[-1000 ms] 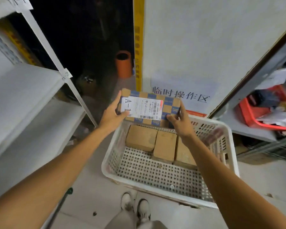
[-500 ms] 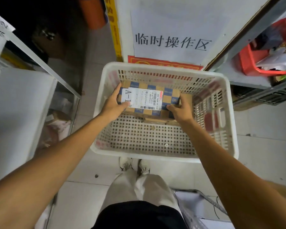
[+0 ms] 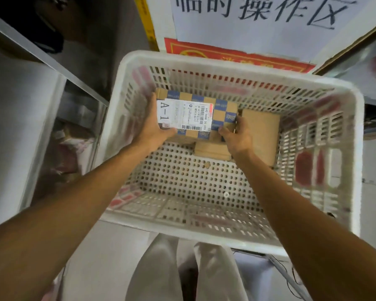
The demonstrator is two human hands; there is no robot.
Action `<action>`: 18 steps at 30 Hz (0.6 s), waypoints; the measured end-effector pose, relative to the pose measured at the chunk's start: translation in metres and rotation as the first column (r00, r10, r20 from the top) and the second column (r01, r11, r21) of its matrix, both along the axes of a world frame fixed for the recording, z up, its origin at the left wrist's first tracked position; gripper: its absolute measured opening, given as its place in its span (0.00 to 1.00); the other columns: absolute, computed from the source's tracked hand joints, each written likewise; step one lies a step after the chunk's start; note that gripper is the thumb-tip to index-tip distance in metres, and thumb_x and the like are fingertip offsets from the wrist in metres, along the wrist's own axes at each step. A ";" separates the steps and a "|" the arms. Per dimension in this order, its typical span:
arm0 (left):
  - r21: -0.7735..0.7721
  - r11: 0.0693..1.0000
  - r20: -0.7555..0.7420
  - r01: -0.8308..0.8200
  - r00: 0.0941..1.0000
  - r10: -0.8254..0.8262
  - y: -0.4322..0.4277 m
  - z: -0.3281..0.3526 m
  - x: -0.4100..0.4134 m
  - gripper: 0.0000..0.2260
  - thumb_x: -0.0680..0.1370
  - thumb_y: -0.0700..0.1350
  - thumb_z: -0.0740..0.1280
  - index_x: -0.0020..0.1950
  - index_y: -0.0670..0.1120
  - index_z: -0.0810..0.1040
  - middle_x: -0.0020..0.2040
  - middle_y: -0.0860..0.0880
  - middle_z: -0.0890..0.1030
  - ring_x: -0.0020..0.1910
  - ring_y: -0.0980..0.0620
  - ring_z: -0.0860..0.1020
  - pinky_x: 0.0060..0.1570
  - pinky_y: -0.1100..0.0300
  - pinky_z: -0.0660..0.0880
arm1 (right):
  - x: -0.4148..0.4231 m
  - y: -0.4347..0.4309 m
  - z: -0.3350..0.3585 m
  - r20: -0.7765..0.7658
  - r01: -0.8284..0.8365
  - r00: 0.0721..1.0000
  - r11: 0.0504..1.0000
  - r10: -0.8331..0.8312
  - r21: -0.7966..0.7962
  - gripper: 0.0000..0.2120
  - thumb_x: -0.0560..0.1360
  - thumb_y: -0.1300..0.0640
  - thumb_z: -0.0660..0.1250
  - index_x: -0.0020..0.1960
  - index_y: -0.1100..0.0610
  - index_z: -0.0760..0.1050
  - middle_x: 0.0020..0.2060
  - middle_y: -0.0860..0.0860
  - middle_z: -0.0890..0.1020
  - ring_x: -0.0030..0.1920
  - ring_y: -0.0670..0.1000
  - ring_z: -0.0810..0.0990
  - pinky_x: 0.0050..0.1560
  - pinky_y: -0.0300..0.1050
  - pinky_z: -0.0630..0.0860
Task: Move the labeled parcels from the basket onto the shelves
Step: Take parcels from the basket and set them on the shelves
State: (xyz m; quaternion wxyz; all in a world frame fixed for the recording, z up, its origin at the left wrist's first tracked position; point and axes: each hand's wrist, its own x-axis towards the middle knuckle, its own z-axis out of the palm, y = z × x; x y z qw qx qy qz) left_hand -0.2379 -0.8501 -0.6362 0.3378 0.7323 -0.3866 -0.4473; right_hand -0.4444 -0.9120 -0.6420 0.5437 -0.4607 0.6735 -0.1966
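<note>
One white slotted basket (image 3: 226, 64) fills the aisle over a pale floor, between a grey shelf (image 3: 20, 118) on the left and another shelf (image 3: 356, 53) at the upper right. What the basket rests on cannot be told. Beyond its far rim hang a white sign (image 3: 258, 18) with black characters, a red strip (image 3: 237, 55) below it and a yellow strip (image 3: 146, 20) beside it. Pale trousers (image 3: 154, 268) show under the near rim.

A second ago the parcel (image 3: 221, 115) was held up above the far rim, with three plain boxes showing below it. Now it is down inside the basket, near the far left corner and over those boxes, and the view has tipped downward and drawn closer.

Counted: one checkered parcel, with one white label (image 3: 182, 114) reading A-1. Two plain brown boxes are visible, one (image 3: 261, 131) by the parcel's right end and one (image 3: 208, 148) peeping out under its near edge. Anything beneath the parcel is hidden.

Both hands grip the parcel. The left hand (image 3: 152, 129) clasps its left end with the thumb on the label. The right hand (image 3: 237, 137) pinches its near right corner, fingers curled round the end.
</note>
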 end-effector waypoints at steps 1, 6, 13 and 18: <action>-0.001 1.000 0.017 -0.021 1.000 0.021 -0.005 -0.006 -0.001 0.46 0.70 0.29 0.72 0.77 0.51 0.49 0.70 0.50 0.65 0.67 0.58 0.67 0.59 0.67 0.74 | 0.006 -0.007 -0.008 -0.011 -0.003 1.000 1.000 0.003 -0.016 0.23 0.76 0.64 0.68 0.69 0.60 0.68 0.56 0.50 0.76 0.56 0.51 0.76 0.58 0.51 0.77; 0.055 0.998 0.419 0.001 0.908 -0.024 -0.019 -0.045 0.010 0.39 0.72 0.41 0.74 0.77 0.49 0.57 0.77 0.43 0.48 0.73 0.56 0.53 0.71 0.68 0.53 | 0.039 -0.026 -0.050 -0.008 0.023 1.000 0.997 -0.023 -0.077 0.20 0.77 0.60 0.68 0.67 0.59 0.69 0.52 0.47 0.74 0.51 0.46 0.75 0.51 0.38 0.74; 0.091 0.979 0.679 0.181 0.708 -0.194 -0.013 -0.085 0.036 0.33 0.75 0.49 0.70 0.76 0.44 0.61 0.78 0.44 0.55 0.77 0.44 0.49 0.73 0.55 0.49 | 0.053 -0.014 -0.084 0.019 0.031 0.999 0.987 -0.029 -0.155 0.16 0.78 0.54 0.67 0.63 0.57 0.76 0.50 0.46 0.82 0.44 0.39 0.79 0.43 0.27 0.74; 0.197 0.960 0.759 0.198 0.589 -0.277 0.000 -0.082 0.045 0.29 0.79 0.49 0.65 0.78 0.51 0.57 0.79 0.45 0.51 0.78 0.45 0.47 0.72 0.43 0.59 | 0.062 -0.018 -0.085 0.039 0.003 0.999 0.992 0.002 -0.129 0.13 0.76 0.57 0.69 0.59 0.59 0.76 0.47 0.46 0.83 0.46 0.41 0.81 0.48 0.32 0.77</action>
